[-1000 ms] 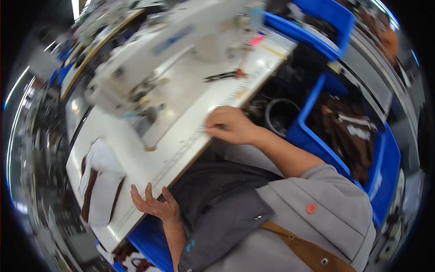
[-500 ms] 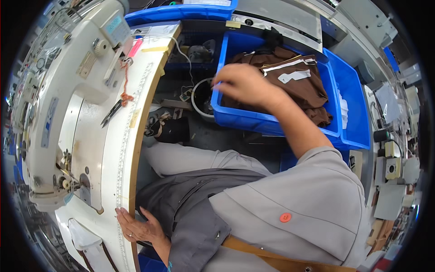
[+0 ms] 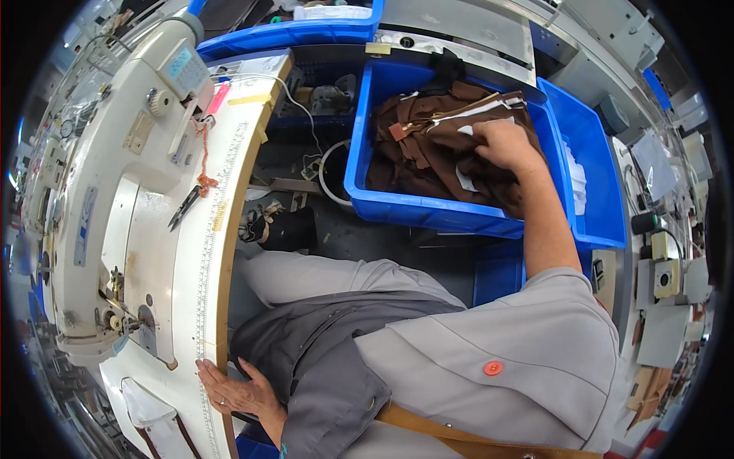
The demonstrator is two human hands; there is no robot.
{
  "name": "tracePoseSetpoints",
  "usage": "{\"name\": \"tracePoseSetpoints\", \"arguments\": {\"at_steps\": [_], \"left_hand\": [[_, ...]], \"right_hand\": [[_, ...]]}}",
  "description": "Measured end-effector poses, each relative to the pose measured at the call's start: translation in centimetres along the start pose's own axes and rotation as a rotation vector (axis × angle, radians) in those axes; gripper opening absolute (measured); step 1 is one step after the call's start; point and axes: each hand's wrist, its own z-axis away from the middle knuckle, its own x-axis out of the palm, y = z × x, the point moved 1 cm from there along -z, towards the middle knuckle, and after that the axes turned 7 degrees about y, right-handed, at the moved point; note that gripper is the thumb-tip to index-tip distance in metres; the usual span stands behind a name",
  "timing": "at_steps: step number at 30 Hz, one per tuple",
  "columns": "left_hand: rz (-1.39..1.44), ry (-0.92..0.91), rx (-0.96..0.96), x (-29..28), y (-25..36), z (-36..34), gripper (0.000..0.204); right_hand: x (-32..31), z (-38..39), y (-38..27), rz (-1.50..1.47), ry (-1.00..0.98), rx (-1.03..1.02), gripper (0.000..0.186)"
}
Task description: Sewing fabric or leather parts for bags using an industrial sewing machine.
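Note:
My right hand [image 3: 505,149] reaches into a blue bin [image 3: 447,208], fingers curled on brown fabric [image 3: 417,164] beside small white pieces [image 3: 466,178]. A brown strip with a white band and metal fitting [image 3: 428,125] lies on the pile. My left hand [image 3: 237,390] rests with fingers spread on the front edge of the white sewing table [image 3: 195,275], over a printed ruler strip. The sewing machine [image 3: 88,229] stands on that table, with black thread snips [image 3: 186,205] on an orange cord beside it and a white pouch with brown edging [image 3: 149,409] near the lower end.
A second blue bin [image 3: 604,222] with white cloth adjoins the first; another [image 3: 283,37] sits at the top. Under the table are a pale bucket [image 3: 336,191], cables and a dark box. My lap is below, and machinery [image 3: 665,291] lines the right side.
My view has turned rightward. My right hand has moved from the table edge into the bin, where the fabric has shifted. My left hand has come down onto the table edge.

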Motion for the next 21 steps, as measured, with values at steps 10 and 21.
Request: {"name": "tracePoseSetpoints", "arguments": {"at_steps": [10,21], "left_hand": [[0.331,-0.112,-0.109,-2.8,0.7,-1.1,0.064],[1.390,-0.101,0.052,-7.5,7.0,-11.3,0.102]], "right_hand": [[-17.0,0.7,-13.7,-0.317,0.414,-0.517,0.021],[-20.1,8.3,-32.8,-0.295,0.189,-1.419,0.020]]}}
